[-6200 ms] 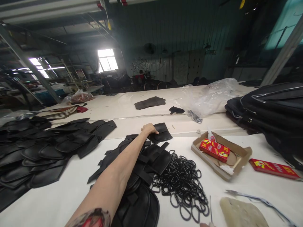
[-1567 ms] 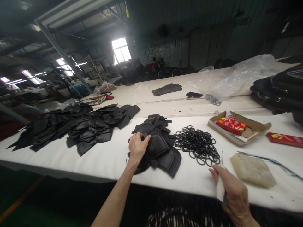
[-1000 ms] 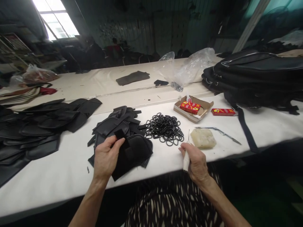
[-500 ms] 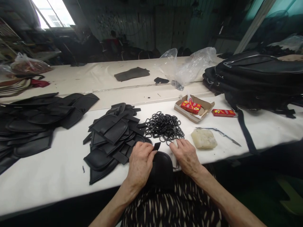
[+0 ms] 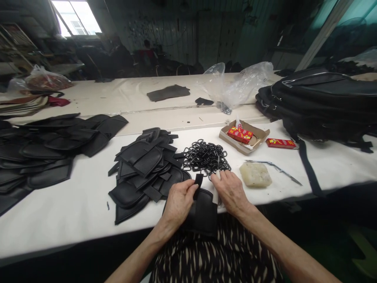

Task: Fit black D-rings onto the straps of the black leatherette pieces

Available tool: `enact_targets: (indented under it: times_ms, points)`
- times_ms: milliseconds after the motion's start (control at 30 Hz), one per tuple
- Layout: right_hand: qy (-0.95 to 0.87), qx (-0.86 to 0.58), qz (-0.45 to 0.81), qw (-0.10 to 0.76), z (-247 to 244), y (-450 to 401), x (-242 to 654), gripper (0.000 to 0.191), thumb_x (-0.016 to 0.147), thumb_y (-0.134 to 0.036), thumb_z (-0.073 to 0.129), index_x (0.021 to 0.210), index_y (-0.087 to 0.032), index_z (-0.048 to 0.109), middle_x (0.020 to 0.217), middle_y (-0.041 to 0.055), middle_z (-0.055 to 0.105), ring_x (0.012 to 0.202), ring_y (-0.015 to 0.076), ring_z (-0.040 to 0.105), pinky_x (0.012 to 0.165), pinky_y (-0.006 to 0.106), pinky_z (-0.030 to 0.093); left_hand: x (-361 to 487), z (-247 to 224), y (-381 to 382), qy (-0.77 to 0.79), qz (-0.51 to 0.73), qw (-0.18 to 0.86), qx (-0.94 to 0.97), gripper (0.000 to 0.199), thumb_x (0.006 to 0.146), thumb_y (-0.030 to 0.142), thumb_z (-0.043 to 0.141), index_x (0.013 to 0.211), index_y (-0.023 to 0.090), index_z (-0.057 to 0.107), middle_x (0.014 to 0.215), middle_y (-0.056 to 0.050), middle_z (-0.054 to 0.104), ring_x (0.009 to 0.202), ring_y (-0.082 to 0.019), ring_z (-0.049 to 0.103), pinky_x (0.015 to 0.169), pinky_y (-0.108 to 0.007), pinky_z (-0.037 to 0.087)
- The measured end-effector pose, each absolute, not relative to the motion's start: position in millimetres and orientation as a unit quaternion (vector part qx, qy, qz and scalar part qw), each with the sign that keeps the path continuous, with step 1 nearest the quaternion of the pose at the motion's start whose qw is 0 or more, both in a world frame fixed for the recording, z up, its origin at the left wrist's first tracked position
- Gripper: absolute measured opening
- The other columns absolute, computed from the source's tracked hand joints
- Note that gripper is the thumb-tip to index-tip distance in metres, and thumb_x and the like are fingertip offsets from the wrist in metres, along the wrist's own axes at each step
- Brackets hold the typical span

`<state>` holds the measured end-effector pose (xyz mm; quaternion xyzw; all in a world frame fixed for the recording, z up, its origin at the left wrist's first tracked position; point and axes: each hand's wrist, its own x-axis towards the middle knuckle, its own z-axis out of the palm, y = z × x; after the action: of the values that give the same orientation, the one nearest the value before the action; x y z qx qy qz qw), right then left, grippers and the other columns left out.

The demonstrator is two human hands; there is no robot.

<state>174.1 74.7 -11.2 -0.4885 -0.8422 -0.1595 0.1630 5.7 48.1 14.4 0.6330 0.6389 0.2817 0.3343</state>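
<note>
My left hand (image 5: 180, 199) is closed, pinching a short black strap (image 5: 199, 181) between thumb and fingertips. The strap stands up from a rounded black leather piece (image 5: 203, 214) at the table's front edge, over my lap. My right hand (image 5: 231, 192) is wrapped round a slim white-wrapped tool (image 5: 215, 195); its exact kind is unclear, as the fingers hide much of it. Just beyond my hands lies a heap of black metal rings (image 5: 206, 156). To the left, similar black leather pieces (image 5: 144, 163) with straps are piled up.
A second pile of black pieces (image 5: 59, 137) covers the far left. On the right are a yellowish wax-like block (image 5: 255, 174), a thin metal tool (image 5: 277, 168), a cardboard tray (image 5: 250, 150) with red packets, another red box (image 5: 281, 143) and a black bag (image 5: 321, 98). Clear plastic (image 5: 244, 86) lies behind.
The strap in my left fingers now stands more upright and shows more of its length. More of the leather piece is visible. The whole view has shifted slightly.
</note>
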Motion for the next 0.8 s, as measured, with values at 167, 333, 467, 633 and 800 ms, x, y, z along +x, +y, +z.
enact_targets:
  times_ms: [167,333,467,633,800]
  points:
    - [-0.839,-0.482,-0.134,0.213,-10.2,66.8,186.1,0.023,0.082,-0.001,0.042,0.077,-0.017,0.057,0.067,0.0058,0.05,0.062,0.0192,0.042,0.057,0.029,0.028,6.4,16.3,50.9,0.619,0.314,0.464,0.551,0.018,0.079,0.03,0.048,0.073,0.017,0.06,0.046,0.002,0.054,0.041,-0.012,0.048,0.044,-0.021,0.037]
    - [-0.811,-0.481,-0.076,0.323,-7.6,48.4,196.1,0.019,0.087,-0.005,0.036,0.087,-0.015,0.052,0.071,0.004,0.05,0.06,0.0155,0.046,0.055,0.026,0.035,14.7,15.3,56.1,0.579,0.338,0.564,0.482,0.017,0.073,0.025,0.054,0.082,0.013,0.062,0.046,0.001,0.056,0.043,-0.013,0.052,0.044,-0.02,0.04]
    - [-0.785,-0.483,-0.024,0.387,-5.1,46.4,187.3,0.017,0.087,-0.005,0.035,0.085,-0.018,0.047,0.072,0.0016,0.049,0.06,0.0129,0.048,0.055,0.023,0.039,18.8,12.5,59.7,0.558,0.325,0.591,0.484,0.016,0.073,0.025,0.053,0.074,0.012,0.062,0.043,0.0,0.055,0.041,-0.012,0.052,0.044,-0.021,0.04]
    - [-0.792,-0.444,-0.021,0.418,-9.7,52.2,176.0,0.014,0.086,-0.005,0.04,0.089,-0.017,0.048,0.08,0.0052,0.055,0.064,0.0132,0.053,0.056,0.023,0.042,17.8,14.3,60.9,0.543,0.314,0.595,0.502,0.017,0.074,0.025,0.052,0.072,0.012,0.063,0.042,0.001,0.053,0.04,-0.011,0.049,0.044,-0.02,0.038]
    - [-0.834,-0.38,-0.077,0.394,-9.5,56.3,178.7,0.015,0.087,-0.006,0.042,0.088,-0.014,0.054,0.079,0.0095,0.059,0.067,0.0158,0.054,0.059,0.027,0.043,18.6,15.9,61.3,0.537,0.314,0.592,0.512,0.017,0.074,0.026,0.052,0.067,0.013,0.062,0.041,0.003,0.049,0.039,-0.01,0.047,0.043,-0.02,0.035]
